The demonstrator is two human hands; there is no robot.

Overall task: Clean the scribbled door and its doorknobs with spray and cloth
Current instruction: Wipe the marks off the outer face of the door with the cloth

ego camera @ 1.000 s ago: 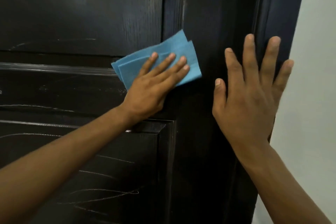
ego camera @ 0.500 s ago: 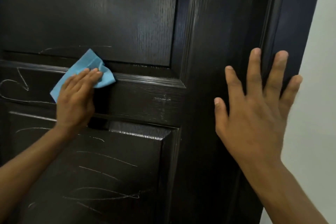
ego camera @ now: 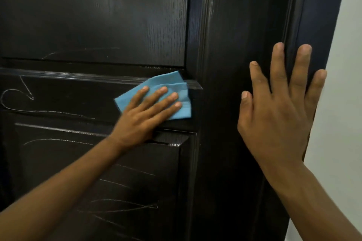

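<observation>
Door (ego camera: 98,15) scribbled, left hand (ego camera: 145,117) pressing cloth (ego camera: 176,92), right hand (ego camera: 278,115) flat

Cloth (ego camera: 177,92) under left hand (ego camera: 144,117), on door (ego camera: 231,45).

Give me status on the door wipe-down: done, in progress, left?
Done: the upper panel looks mostly clean, one faint line left. In hand: left hand presses the blue cloth flat on the middle rail; right hand braces flat on the door near its edge. Left: scribbles on the lower panel and the loop mark on the rail. Doorknobs and spray aren't in view.
</observation>
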